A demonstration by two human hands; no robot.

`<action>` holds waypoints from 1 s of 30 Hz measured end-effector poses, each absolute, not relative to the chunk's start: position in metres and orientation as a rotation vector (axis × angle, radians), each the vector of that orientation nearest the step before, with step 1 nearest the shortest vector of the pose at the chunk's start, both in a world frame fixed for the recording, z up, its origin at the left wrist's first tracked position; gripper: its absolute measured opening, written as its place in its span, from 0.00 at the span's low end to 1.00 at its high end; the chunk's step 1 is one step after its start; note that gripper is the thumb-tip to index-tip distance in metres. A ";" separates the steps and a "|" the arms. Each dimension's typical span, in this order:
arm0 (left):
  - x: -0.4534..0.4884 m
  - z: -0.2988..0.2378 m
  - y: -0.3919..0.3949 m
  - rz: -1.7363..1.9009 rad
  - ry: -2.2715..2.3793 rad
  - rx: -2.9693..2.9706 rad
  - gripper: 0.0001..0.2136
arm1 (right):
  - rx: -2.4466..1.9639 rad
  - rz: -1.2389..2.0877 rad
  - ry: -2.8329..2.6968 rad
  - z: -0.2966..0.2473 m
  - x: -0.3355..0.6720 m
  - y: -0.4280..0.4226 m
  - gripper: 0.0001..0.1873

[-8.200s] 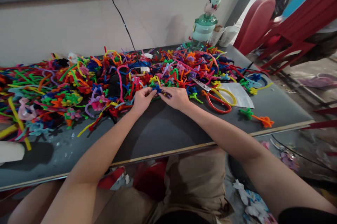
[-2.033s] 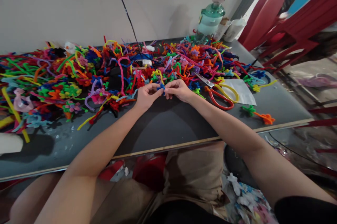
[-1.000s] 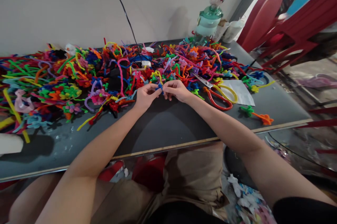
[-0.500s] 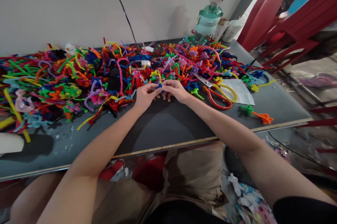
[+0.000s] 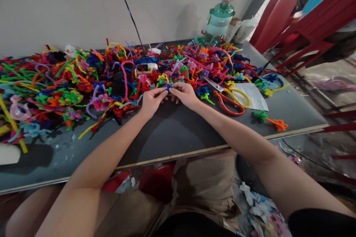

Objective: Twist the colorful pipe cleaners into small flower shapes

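Observation:
Between my two hands is a small blue pipe-cleaner flower (image 5: pixel 168 87), partly covered by fingertips. My left hand (image 5: pixel 152 99) pinches it from the left with thumb and forefinger. From the right, my right hand (image 5: pixel 184 94) grips it the same way, its other fingers curled beneath. Just behind the fingers lies a heap of coloured pipe cleaners and pipe-cleaner flowers (image 5: pixel 164 77). Scissors with red and yellow handles (image 5: pixel 229 101) rest to the right of my right hand, blades pointing into the heap.
The dark table (image 5: pixel 178 133) ends at a pale front edge. A green bottle (image 5: pixel 219 20) stands against the wall beside paper cups (image 5: pixel 246 30). A white packet (image 5: pixel 251 96) and a green-and-orange flower piece (image 5: pixel 278 124) lie at right. A black cable (image 5: pixel 126 3) hangs down into the heap.
The blue flower now shows a little more between my fingertips, and the fingers have shifted slightly around it. The view has moved a little; the other things stay put.

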State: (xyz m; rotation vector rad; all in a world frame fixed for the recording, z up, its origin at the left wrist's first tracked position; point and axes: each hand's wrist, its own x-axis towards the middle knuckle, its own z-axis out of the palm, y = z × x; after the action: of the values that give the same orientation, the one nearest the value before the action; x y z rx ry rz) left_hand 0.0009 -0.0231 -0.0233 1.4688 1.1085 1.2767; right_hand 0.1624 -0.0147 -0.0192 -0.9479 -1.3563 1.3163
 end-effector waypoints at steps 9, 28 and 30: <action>0.002 -0.020 -0.023 1.285 1.117 1.393 0.10 | -0.942 1.352 -1.393 -0.019 0.165 -0.012 0.21; 0.000 -0.016 -0.030 1.307 1.169 1.596 0.10 | -0.989 1.165 -1.455 -0.018 0.165 -0.017 0.22; 0.001 -0.017 -0.030 1.303 1.191 1.596 0.11 | -0.988 1.186 -1.450 -0.019 0.164 -0.017 0.23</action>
State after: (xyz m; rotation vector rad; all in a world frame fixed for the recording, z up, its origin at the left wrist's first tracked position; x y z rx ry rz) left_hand 0.0007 -0.0295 -0.0169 1.5964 1.1906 1.3028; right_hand 0.1641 -0.0171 -0.0190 -0.9884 -1.4500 1.1862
